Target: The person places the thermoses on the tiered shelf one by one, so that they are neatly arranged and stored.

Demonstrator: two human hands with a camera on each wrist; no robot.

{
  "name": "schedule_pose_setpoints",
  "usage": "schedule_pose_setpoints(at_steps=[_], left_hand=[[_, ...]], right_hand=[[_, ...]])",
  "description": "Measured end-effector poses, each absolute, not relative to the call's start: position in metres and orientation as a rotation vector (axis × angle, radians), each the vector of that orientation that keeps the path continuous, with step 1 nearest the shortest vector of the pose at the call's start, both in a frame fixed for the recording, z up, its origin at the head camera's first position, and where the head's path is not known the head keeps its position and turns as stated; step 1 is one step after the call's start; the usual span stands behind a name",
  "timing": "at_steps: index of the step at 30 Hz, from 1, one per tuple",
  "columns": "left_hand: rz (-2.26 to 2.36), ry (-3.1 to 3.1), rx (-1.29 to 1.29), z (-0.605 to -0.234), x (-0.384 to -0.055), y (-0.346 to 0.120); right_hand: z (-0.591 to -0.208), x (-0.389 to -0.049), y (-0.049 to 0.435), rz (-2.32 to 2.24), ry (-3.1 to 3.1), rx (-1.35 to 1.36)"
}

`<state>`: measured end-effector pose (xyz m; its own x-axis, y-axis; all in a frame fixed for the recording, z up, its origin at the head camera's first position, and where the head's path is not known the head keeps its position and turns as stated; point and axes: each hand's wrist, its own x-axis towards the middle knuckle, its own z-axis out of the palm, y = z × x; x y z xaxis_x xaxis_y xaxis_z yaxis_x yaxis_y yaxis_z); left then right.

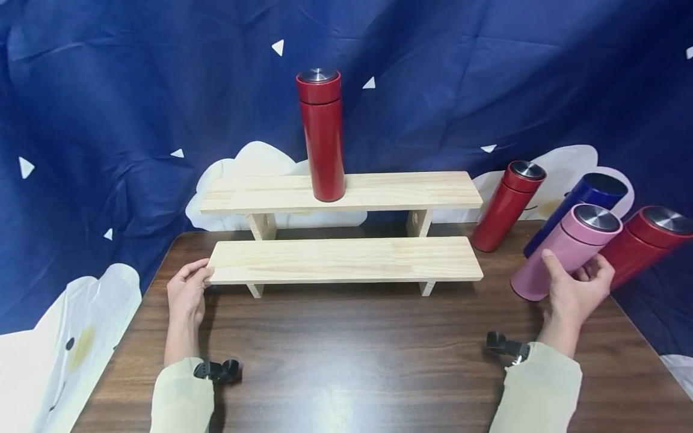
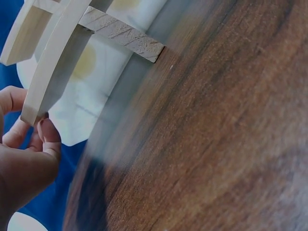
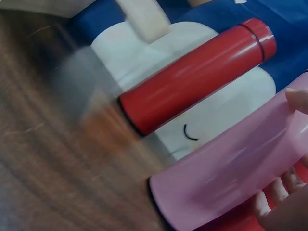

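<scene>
The pink bottle (image 1: 560,255) is at the right side of the brown table (image 1: 335,349), with its silver lid uppermost; I cannot tell whether its base touches the tabletop. The right hand (image 1: 578,294) holds it, thumb on one side and bent fingers on the other, spread only as far as the bottle's width. The left hand (image 1: 186,291) pinches the left end of the lower wooden shelf (image 1: 346,260) between thumb and fingers, nearly closed on the board's edge.

Just behind the pink bottle is a blue bottle (image 1: 563,215), partly hidden by it. A red bottle (image 1: 644,245) is on its right, also partly covered, and another red bottle (image 1: 506,207) stands farther back, near the shelves' right ends. The upper wooden shelf (image 1: 406,189) lies behind the lower one, and a tall red bottle (image 1: 323,144) stands upright on it, left of the middle. A dark blue cloth (image 1: 433,90) with white shapes hangs behind everything.
</scene>
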<state>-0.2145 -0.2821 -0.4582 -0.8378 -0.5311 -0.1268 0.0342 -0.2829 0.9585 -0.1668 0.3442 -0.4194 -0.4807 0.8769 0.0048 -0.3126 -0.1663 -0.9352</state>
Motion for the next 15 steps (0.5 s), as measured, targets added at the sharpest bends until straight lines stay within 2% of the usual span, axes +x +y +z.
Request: schedule_pose_setpoints(at_steps=[15], left_hand=[[-2.173,-1.617,0.610,-0.460,-0.216,-0.286]], right_hand=[[-0.457,-0.171,0.345,1.791,-1.345,-0.782]])
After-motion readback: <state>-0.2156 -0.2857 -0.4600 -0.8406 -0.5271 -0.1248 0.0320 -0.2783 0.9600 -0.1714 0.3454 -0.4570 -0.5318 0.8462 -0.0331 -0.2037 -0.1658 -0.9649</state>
